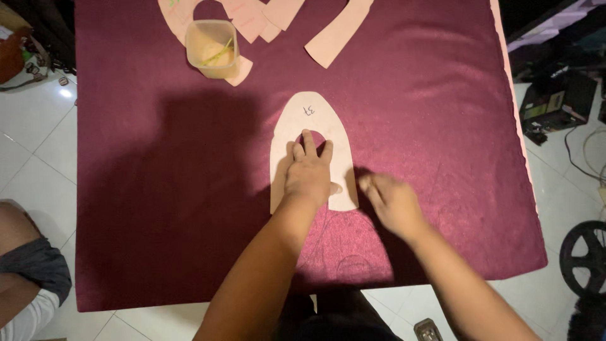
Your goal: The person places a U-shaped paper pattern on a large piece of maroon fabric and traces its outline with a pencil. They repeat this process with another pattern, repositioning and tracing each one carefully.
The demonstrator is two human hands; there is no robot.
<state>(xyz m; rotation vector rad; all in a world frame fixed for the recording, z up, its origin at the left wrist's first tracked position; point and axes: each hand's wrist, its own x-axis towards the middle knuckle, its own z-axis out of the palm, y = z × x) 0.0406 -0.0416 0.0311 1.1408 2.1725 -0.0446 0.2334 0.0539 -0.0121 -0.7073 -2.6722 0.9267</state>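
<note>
Maroon cloth (410, 113) covers the whole table, soft and faintly shiny, and near its middle lies a pale pink paper pattern (312, 113): an arch, rounded at the far end, with two legs running back toward the person and a rounded notch cut between them. A small handwritten mark sits near its rounded top.

From the head camera, the left hand (309, 173) lies flat on the pattern, palm down, fingers (308, 144) held close together and pointing away over the notch, pressing the paper to the cloth. The right hand (391, 199) rests on the cloth just beside the pattern's right leg, at its lower corner; its fingers are curled in toward that edge and blurred (whether they pinch anything cannot be told).

At the far edge of the table stands a clear plastic tub (213, 47) with something pale and a few yellow-green slivers inside, sitting on one of several more pink paper pieces (338, 31), curved strips and scraps lying well apart from the hands. White floor tiles (38, 145) show on the left, and dark equipment (558, 101) with cables sits on the floor to the right.
</note>
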